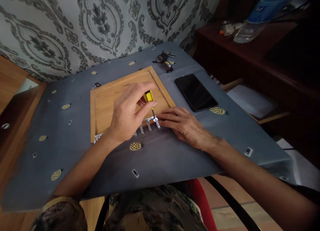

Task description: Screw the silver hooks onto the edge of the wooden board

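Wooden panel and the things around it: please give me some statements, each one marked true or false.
1. The left hand holds a yellow-and-black screwdriver. True.
2. The screwdriver's tip is at a metal fitting along the near edge of the wooden panel. True.
3. The phone lies on the panel. False: the phone lies on the tablecloth, beside it.
4. The right hand holds the glasses. False: the glasses lie on the tablecloth; the right hand is by the fitting.

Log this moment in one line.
left hand: holds yellow screwdriver; screwdriver: shaft at metal fitting; right hand: beside fitting; wooden panel: on table; phone: right of panel
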A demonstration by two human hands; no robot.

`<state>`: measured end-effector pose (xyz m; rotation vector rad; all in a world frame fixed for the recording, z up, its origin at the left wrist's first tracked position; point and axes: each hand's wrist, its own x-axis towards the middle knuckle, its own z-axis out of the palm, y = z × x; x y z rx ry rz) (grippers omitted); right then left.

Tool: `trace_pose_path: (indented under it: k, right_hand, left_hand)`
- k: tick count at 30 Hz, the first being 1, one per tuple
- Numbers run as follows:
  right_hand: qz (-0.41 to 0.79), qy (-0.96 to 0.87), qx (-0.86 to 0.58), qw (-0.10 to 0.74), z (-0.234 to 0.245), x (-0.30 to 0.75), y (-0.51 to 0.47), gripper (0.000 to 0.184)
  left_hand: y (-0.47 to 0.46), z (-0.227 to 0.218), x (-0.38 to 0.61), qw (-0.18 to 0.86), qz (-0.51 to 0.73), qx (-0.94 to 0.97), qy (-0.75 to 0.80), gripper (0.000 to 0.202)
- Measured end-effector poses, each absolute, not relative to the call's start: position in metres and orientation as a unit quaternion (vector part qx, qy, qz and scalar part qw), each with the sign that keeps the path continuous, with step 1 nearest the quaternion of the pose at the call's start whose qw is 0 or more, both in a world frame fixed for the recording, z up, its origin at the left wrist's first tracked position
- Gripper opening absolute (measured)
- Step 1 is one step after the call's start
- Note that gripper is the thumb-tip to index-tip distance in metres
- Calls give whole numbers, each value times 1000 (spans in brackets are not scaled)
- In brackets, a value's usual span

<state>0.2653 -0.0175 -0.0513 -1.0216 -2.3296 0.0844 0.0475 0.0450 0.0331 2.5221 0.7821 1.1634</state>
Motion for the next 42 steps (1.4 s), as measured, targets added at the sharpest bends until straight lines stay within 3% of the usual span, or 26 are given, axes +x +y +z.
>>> trace_pose_path:
  k: [6, 14, 20, 26, 32, 38, 42]
  right_hand:
    - [39, -874, -387, 289, -52, 266, -18, 37]
    - [43, -871, -392, 294, -54, 265, -18, 36]
    - [40, -872, -390, 294, -53, 265, -18, 36]
    - [29, -871, -387, 301, -53, 264, -18, 31]
    - [29, -870, -388, 302, -53, 263, -18, 32]
    - [45, -871, -389, 296, -54, 265, -19, 36]
    - [58, -866, -395, 301, -55, 265, -19, 36]
  left_hand:
    - [46, 39, 47, 173, 396, 868, 245, 32]
    - [43, 36, 50, 111, 406, 874, 243, 28]
    - [47, 38, 50, 200, 397, 862, 242, 44]
    - [47, 39, 49, 196, 376, 875, 235, 25]
    - [47, 32, 49, 177, 405, 866, 236, 19]
    - [49, 35, 47, 206, 405, 861, 228, 51]
    - [47, 40, 46, 170, 373, 891, 195, 42]
